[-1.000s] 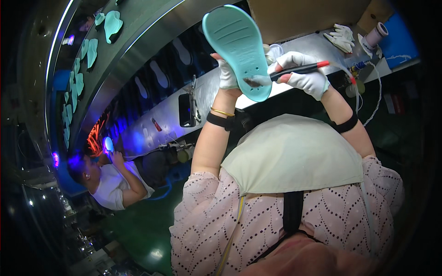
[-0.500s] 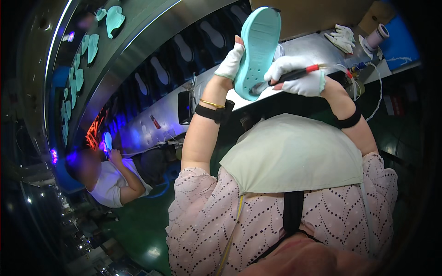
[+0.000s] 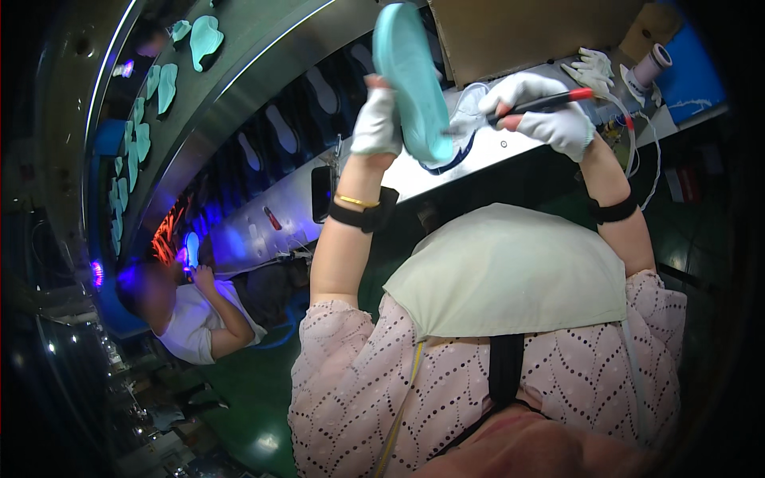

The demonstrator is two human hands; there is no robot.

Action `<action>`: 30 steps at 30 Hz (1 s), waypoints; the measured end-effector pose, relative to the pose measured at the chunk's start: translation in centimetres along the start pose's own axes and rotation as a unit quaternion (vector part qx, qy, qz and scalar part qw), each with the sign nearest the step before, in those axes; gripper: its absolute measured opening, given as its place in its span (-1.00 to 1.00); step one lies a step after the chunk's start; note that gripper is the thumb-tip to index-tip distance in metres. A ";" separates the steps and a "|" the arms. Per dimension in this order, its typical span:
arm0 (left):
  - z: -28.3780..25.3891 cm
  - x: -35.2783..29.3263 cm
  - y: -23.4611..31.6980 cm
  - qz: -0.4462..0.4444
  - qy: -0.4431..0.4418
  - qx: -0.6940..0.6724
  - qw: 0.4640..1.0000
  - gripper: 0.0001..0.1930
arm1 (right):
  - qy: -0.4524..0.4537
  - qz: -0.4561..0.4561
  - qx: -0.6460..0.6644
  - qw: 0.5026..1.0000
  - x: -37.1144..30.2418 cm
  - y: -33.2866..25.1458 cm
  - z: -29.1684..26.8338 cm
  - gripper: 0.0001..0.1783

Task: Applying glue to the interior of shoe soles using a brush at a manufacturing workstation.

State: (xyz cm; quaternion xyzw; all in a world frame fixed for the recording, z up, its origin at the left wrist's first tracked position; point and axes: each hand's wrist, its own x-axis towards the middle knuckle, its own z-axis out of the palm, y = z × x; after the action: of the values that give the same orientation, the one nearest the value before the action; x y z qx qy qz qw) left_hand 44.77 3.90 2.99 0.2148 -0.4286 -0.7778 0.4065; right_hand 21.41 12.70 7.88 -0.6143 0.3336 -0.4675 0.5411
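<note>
My left hand [image 3: 376,121], in a white glove with bare fingertips, grips a mint-green shoe sole [image 3: 410,84] along its left edge. The sole stands tilted above the bench and is blurred by motion. In my right hand [image 3: 550,119], gloved the same way, is a brush [image 3: 550,102] with a black and red handle. Its blurred tip points left, close to the sole's lower right edge; whether they touch I cannot tell. Behind the sole lies a whitish piece with a dark blue edge [image 3: 472,103], partly hidden.
A conveyor [image 3: 263,103] curves along the left, carrying mint-green pieces [image 3: 207,41] and pale soles [image 3: 281,129]. White gloves [image 3: 591,70] and a pinkish spool [image 3: 655,64] lie at the right. A cardboard panel [image 3: 534,36] stands behind. A co-worker [image 3: 195,319] sits at the left.
My left hand has moved left with the sole, which has turned. My right hand has drawn right and up with the brush, away from the sole's face. The whitish piece is now more exposed.
</note>
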 end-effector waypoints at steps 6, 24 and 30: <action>-3.3 -0.7 -0.6 -0.128 0.018 -0.283 0.950 -0.15 | 0.143 0.010 -0.004 0.990 -0.2 0.3 1.6 -0.84; 4.3 -1.6 -7.2 -0.063 0.106 -0.236 0.964 -0.24 | 0.210 -0.070 0.023 0.975 1.4 5.0 2.9 -0.87; 3.1 -1.1 -7.4 0.022 0.074 -0.281 0.957 -0.16 | 0.120 -0.075 -0.083 0.986 -0.1 3.5 4.6 -0.87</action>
State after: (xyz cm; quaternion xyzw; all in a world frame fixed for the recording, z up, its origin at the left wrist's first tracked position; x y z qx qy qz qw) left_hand 39.94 8.55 -1.61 0.1399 -0.1664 -0.8397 0.4977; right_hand 26.00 13.72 4.50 -0.6199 0.3866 -0.5478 0.4077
